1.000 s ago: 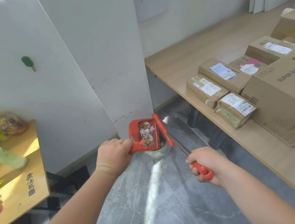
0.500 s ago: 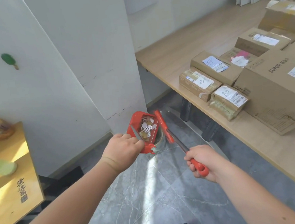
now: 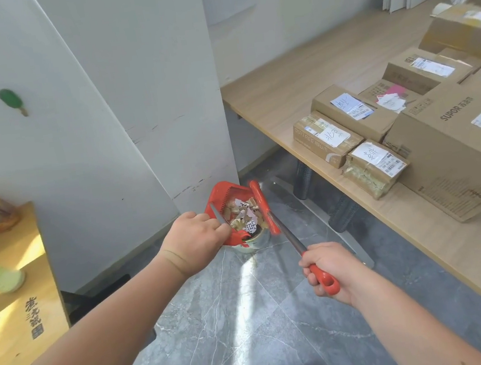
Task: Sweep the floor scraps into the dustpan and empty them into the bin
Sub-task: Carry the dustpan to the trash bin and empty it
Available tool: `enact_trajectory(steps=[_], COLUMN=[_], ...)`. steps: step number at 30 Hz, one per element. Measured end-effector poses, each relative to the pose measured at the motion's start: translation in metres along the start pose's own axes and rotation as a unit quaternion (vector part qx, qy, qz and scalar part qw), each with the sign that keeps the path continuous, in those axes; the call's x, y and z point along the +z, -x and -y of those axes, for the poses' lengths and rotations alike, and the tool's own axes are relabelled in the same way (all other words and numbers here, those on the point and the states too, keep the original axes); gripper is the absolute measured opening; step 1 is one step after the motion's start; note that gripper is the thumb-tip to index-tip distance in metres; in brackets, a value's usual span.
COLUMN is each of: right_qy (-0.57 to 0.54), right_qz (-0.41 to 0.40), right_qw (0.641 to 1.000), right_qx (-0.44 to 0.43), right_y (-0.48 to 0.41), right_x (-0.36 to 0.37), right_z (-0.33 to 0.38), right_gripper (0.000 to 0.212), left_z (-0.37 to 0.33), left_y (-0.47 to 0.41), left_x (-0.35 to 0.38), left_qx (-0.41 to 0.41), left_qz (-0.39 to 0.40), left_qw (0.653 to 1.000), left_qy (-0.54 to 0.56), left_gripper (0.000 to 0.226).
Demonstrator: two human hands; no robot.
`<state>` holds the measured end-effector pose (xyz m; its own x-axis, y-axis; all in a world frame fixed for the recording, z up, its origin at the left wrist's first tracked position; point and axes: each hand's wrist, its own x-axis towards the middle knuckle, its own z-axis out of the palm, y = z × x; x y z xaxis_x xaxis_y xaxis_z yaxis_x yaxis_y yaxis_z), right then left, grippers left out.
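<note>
My left hand [image 3: 195, 239] grips the handle of a red dustpan [image 3: 221, 193], which is tilted over a small pale bin [image 3: 254, 242] on the grey floor by the white wall panel. Paper and cardboard scraps [image 3: 244, 213] lie in the pan, sliding toward its lower edge above the bin's mouth. My right hand [image 3: 328, 268] holds the red grip of a small broom; its metal shaft runs up-left to the red brush head [image 3: 262, 207], which rests against the pan's right side.
A long wooden table [image 3: 271, 99] with several cardboard parcels [image 3: 453, 153] runs along the right, its legs close to the bin. A low wooden table [image 3: 13, 316] with bottles and snack bags stands at left. A few scraps lie on the floor [image 3: 220, 321] near the bin.
The dustpan has tipped further, its lower edge now over the bin, and the scraps have slid down. The view has shifted nearer.
</note>
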<state>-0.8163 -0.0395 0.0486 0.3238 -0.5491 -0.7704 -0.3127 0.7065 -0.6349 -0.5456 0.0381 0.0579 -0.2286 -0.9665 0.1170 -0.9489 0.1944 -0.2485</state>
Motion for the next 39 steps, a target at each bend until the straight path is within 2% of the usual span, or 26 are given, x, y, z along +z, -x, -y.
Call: enact_trajectory(steps=[11, 22, 25, 34, 39], right_qy=[-0.026, -0.04, -0.054, -0.076, -0.076], right_qz=[0.019, -0.004, -0.01, -0.013, -0.007], right_qw=[0.999, 0.999, 0.998, 0.997, 0.997], right_qx=[0.003, 0.012, 0.018, 0.02, 0.019], right_y=[-0.007, -0.007, -0.008, -0.005, 0.004], right_x=[0.009, -0.003, -0.002, -0.009, -0.013], right_z=[-0.005, -0.019, -0.023, -0.029, -0.034], right_gripper=[0.021, 0.022, 0.023, 0.024, 0.02], left_z=[0.011, -0.002, -0.005, -0.001, 0.012], left_y=[0.001, -0.017, -0.025, -0.029, -0.03], left_x=[0.003, 0.003, 0.003, -0.001, -0.007], left_qx=[0.013, 0.162, 0.189, 0.197, 0.154], left_qz=[0.004, 0.032, 0.033, 0.024, -0.03], left_qw=[1.0, 0.986, 0.981, 0.979, 0.987], left_qy=[-0.004, -0.03, -0.038, -0.046, -0.035], left_gripper=[0.027, 0.016, 0.02, 0.011, 0.009])
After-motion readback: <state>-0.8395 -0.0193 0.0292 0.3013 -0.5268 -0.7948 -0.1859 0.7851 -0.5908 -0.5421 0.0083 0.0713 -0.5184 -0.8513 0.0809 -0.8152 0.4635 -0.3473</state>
